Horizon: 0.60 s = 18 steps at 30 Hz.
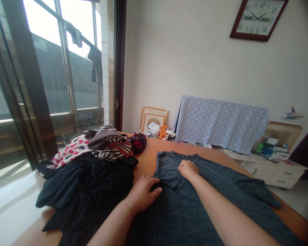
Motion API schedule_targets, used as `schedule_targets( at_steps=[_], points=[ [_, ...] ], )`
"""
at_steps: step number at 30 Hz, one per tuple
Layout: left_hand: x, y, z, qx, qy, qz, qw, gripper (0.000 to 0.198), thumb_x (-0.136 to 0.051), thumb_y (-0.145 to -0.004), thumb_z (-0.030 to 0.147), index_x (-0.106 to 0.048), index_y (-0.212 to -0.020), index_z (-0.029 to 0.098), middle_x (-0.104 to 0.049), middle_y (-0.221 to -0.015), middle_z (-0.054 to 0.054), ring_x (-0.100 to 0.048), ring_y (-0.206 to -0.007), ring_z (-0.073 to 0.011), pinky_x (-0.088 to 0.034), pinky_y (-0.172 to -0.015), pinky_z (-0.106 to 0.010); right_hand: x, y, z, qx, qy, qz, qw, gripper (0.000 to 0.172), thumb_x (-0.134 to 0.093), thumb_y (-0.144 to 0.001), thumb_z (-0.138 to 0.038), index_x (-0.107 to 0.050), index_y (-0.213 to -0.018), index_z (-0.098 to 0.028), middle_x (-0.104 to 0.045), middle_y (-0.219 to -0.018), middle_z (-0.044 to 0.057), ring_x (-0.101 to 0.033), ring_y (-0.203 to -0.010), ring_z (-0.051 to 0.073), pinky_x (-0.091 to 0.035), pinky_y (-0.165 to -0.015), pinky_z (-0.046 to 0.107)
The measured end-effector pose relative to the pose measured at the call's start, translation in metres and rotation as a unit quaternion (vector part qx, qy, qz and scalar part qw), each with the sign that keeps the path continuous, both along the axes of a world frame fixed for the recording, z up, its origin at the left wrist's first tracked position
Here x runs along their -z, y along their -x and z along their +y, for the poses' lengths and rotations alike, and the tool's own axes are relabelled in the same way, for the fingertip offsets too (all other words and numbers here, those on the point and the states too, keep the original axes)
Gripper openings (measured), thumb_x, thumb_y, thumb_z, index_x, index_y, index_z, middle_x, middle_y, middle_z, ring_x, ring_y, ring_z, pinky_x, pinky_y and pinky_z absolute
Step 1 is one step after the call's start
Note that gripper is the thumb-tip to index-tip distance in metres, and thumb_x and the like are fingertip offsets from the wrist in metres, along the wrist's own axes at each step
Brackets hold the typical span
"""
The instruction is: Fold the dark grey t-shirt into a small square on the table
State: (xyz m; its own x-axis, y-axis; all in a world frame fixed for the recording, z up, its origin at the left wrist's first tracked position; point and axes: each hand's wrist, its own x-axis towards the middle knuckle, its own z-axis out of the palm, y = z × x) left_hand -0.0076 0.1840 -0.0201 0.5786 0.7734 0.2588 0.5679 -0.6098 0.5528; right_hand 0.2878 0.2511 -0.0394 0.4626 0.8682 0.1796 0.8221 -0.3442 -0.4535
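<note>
A dark blue-grey T-shirt (207, 205) lies spread on the orange-brown table, its neckline at the far side. Its left sleeve is folded inward over the body, while the right sleeve stretches out toward the table's right edge. My right hand (189, 169) is closed on the cloth by the folded sleeve, below the neckline; the fingertips are hidden. At the shirt's left edge rests my left hand (144, 193), thumb and fingers apart, touching the fabric. Left of it is a heap of black clothes (92, 191), topped by striped and red-patterned garments (109, 141).
The table (147, 159) shows bare wood between heap and shirt. Beyond it are a framed picture (154, 118), a polka-dot cloth (220, 123) draped over something, and a white drawer cabinet (272, 172). A glass sliding door (48, 85) stands left; a clock (259, 18) hangs on the wall.
</note>
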Motion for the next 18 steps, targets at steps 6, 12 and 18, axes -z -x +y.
schedule_targets(
  at_steps=[6,12,18],
  points=[
    [0.000,-0.001,0.001,0.015,-0.004,0.002,1.000,0.037,-0.053,-0.089,0.049,-0.072,-0.113,0.028,-0.068,-0.108,-0.007,-0.059,-0.103,-0.0250,-0.043,-0.088,-0.032,0.009,-0.012,-0.001,0.017,-0.016,0.026,0.999,0.021,-0.052,-0.082,-0.035,-0.065,-0.089,-0.020,-0.068,-0.083,0.005,-0.063,-0.074,0.019,-0.041,-0.062,0.026],
    [0.000,0.000,0.000,0.014,0.000,-0.002,1.000,0.035,-0.055,-0.088,0.047,-0.073,-0.111,0.028,-0.068,-0.109,-0.007,-0.059,-0.103,-0.0251,-0.044,-0.089,-0.033,0.000,-0.011,-0.018,0.028,-0.019,-0.008,0.999,0.030,-0.063,-0.076,-0.033,-0.066,-0.103,-0.022,-0.066,-0.103,0.010,-0.063,-0.085,0.023,-0.039,-0.065,0.028],
    [0.009,-0.001,0.009,0.007,0.055,-0.085,0.995,0.036,-0.054,-0.088,0.038,-0.069,-0.118,0.024,-0.070,-0.117,-0.006,-0.061,-0.110,-0.0244,-0.045,-0.097,-0.034,-0.019,0.027,-0.054,-0.151,-0.075,-0.052,0.984,0.015,-0.055,-0.082,-0.023,-0.068,-0.089,-0.024,-0.063,-0.089,0.002,-0.058,-0.077,0.015,-0.036,-0.068,0.025]
  ],
)
